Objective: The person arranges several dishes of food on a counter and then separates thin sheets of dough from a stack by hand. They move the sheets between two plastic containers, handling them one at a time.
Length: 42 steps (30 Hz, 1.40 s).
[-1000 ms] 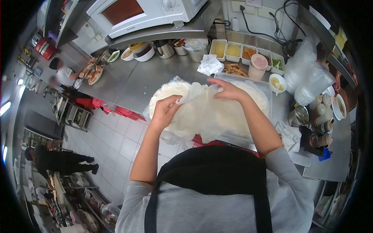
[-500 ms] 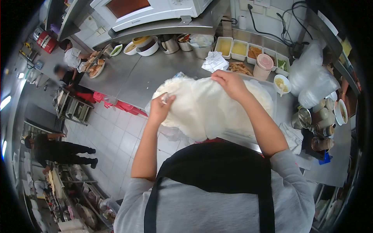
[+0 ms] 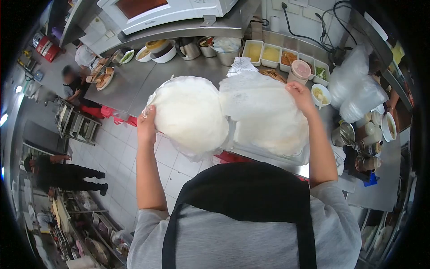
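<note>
My left hand (image 3: pixel 147 123) is closed on the left edge of a pale round sheet of dough (image 3: pixel 190 114), which has crinkled clear plastic round its rim. To the right, my right hand (image 3: pixel 301 96) pinches the upper right edge of a thin, see-through white sheet (image 3: pixel 255 96). That sheet spreads over a second pale round (image 3: pixel 273 134) lying on a clear plastic tub (image 3: pixel 307 157). The two rounds lie side by side, nearly touching at the middle. What lies beneath them is mostly hidden.
Along the back of the steel counter (image 3: pixel 130 85) stand white containers of chopped food (image 3: pixel 271 54), a lidded cup (image 3: pixel 300 69) and metal pots (image 3: pixel 188 49). Bagged plastic (image 3: pixel 358 85) and bottles (image 3: pixel 369 139) crowd the right. Other people (image 3: pixel 67 172) are at the left.
My hands have moved apart, the left one leftward and the right one rightward. The bunched white sheet between them has spread out, and two separate rounds now show.
</note>
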Tool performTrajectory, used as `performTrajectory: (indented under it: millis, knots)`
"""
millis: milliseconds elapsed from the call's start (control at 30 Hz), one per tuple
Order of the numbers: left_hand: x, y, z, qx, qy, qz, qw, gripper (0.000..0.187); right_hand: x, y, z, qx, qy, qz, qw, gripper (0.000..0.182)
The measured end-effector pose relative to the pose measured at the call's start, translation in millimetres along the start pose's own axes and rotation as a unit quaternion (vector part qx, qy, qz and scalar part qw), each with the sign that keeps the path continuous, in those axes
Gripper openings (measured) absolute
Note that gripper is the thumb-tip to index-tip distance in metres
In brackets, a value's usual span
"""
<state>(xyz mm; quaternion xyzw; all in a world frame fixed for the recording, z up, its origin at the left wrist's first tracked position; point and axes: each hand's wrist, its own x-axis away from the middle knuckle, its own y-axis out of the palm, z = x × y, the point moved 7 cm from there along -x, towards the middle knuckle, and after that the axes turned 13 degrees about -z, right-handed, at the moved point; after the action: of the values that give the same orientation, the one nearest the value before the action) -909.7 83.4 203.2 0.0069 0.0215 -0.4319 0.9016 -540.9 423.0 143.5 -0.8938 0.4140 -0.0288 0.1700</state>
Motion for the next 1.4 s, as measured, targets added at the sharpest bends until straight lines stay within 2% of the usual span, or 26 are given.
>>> performTrajectory:
  millis: [100, 167, 200, 267, 300, 400, 533, 633, 733, 833, 933, 1000, 1100, 1167, 1200, 1300, 1400]
  knots:
    - [-5, -22, -19, 0.055, -0.016, 0.033, 0.998, 0.041, 12, -33, 31, 0.030, 0.052, 0.086, 0.994, 0.016]
    - [-13, -48, -45, 0.104, -0.008, 0.048, 0.993, 0.042, 23, -57, 67, 0.023, 0.096, 0.079, 0.992, 0.016]
    - [-13, -50, -55, 0.128, -0.036, 0.050, 0.990, 0.042, 28, -64, 76, 0.020, 0.118, 0.076, 0.990, 0.015]
    - [-9, -51, -76, 0.175, -0.093, 0.053, 0.979, 0.042, 31, -66, 98, -0.096, 0.151, 0.050, 0.983, 0.014]
    - [-8, -52, -85, 0.181, -0.094, 0.060, 0.977, 0.043, 34, -65, 103, -0.155, 0.166, 0.038, 0.973, 0.015]
    - [-9, -52, -104, 0.197, -0.091, 0.074, 0.973, 0.044, 25, -25, 43, -0.170, 0.152, -0.009, 0.973, 0.025]
    - [-14, -50, -103, 0.228, -0.087, 0.068, 0.967, 0.045, 8, 31, -65, -0.360, 0.037, -0.108, 0.926, 0.036]
    - [-14, -49, -95, 0.257, -0.071, 0.049, 0.963, 0.045, 4, 33, -111, -0.411, -0.011, -0.151, 0.899, 0.036]
    - [-14, -45, -79, 0.281, -0.045, 0.012, 0.959, 0.046, 20, 20, -124, -0.429, -0.038, -0.127, 0.894, 0.035]
    - [-15, -40, -58, 0.286, -0.013, -0.021, 0.958, 0.048, 35, 5, -78, -0.451, -0.001, -0.088, 0.888, 0.036]
    - [-17, -27, -35, 0.273, -0.001, -0.022, 0.962, 0.048, 54, 0, 7, -0.406, 0.072, -0.017, 0.911, 0.037]
    - [-20, -19, -23, 0.228, -0.007, -0.015, 0.974, 0.048, 70, -2, 76, -0.306, 0.163, 0.018, 0.938, 0.038]
    - [-22, 5, 0, 0.192, -0.018, -0.021, 0.981, 0.048, 82, -4, 121, -0.170, 0.206, 0.014, 0.964, 0.035]
    - [-23, 22, 8, 0.185, -0.028, -0.030, 0.982, 0.047, 83, -14, 99, 0.105, 0.148, 0.049, 0.982, 0.036]
    - [-25, 30, 11, 0.184, -0.033, -0.035, 0.982, 0.046, 84, -14, 81, 0.240, 0.114, 0.066, 0.962, 0.038]
    - [-28, 69, 10, 0.111, -0.051, -0.073, 0.990, 0.041, 92, 7, 30, 0.427, 0.032, 0.116, 0.896, 0.048]
    - [-29, 124, -16, 0.056, -0.026, -0.128, 0.990, 0.037, 104, 47, 57, 0.603, -0.009, 0.099, 0.792, 0.053]
